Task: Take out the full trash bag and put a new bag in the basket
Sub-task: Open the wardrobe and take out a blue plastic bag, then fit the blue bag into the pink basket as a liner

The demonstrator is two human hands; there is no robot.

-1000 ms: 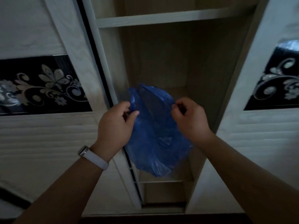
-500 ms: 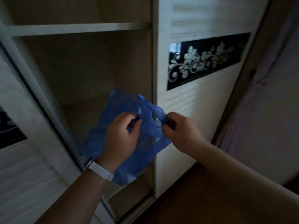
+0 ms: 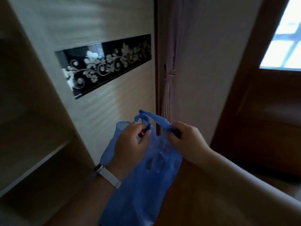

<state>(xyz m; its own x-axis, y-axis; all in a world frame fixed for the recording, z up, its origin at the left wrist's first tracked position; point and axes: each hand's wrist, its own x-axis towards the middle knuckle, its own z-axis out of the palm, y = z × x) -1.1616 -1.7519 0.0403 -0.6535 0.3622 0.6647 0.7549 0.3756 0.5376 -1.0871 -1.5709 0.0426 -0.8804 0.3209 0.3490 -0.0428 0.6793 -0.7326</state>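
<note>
A thin blue plastic bag [image 3: 146,185] hangs in front of me, empty and crumpled. My left hand [image 3: 128,147], with a white watch band on its wrist, pinches one handle loop at the bag's top. Just to its right, my right hand [image 3: 185,141] grips the other handle. The two hands are close together, and the bag's body droops below them toward the floor. No basket and no full trash bag are in view.
An open wardrobe with wooden shelves [image 3: 32,152] is at the left. Its white sliding door [image 3: 105,98] with a black floral panel stands straight ahead. A tied pink curtain [image 3: 169,79] hangs beside it. A brown wooden door [image 3: 260,111] with a bright window is at the right.
My view has swung right, away from the wardrobe opening toward the curtain and the wooden door. Both hands kept hold of the blue bag and carried it along.
</note>
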